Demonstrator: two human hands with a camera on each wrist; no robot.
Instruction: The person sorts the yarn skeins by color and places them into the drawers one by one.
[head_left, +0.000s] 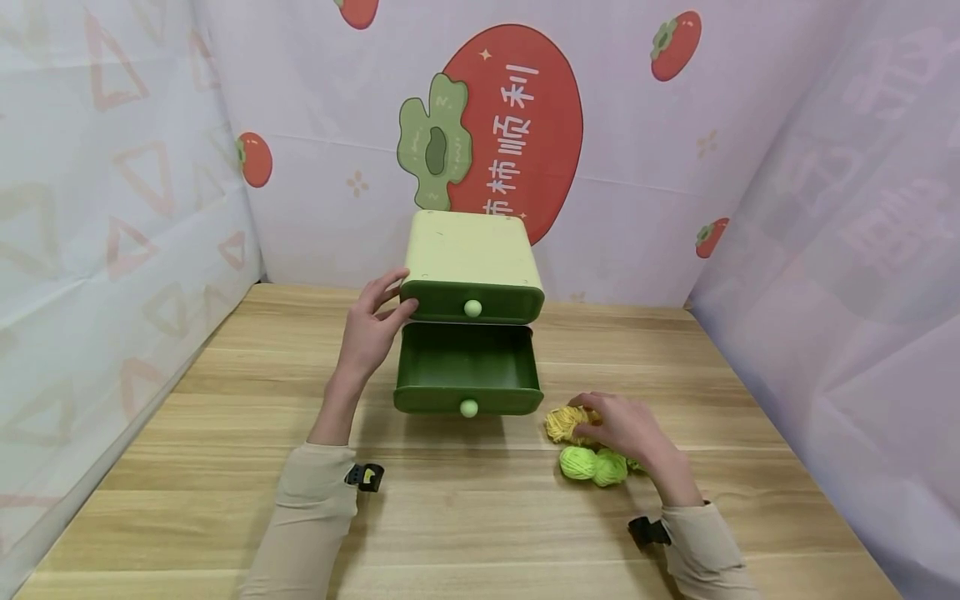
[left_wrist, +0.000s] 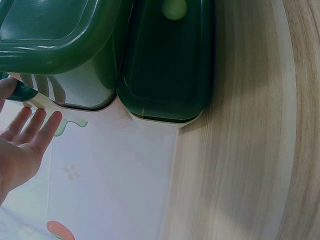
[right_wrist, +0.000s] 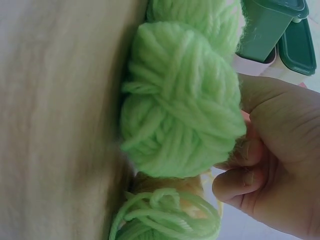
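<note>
A cream cabinet [head_left: 472, 250] with dark green drawers stands on the table. Its top drawer [head_left: 442, 302] is closed, while the middle drawer [head_left: 468, 358] is pulled out, its inside bare. Below that, the left wrist view shows a closed bottom drawer [left_wrist: 165, 65]. My left hand [head_left: 372, 327] touches the cabinet's upper left corner, thumb at the front edge and extended fingers along the side. To the right, my right hand [head_left: 626, 429] pinches a yellow yarn ball [head_left: 561, 425]. Bright green yarn balls [head_left: 577, 463] lie just in front; in the right wrist view one [right_wrist: 182, 100] partly hides the fingers.
The wooden table [head_left: 480, 517] meets a fabric backdrop [head_left: 322, 167] printed with persimmons at the back. Fabric walls rise along the left [head_left: 112, 250] and right [head_left: 862, 275] sides. Round pale knobs [head_left: 468, 408] stick out from the drawer fronts.
</note>
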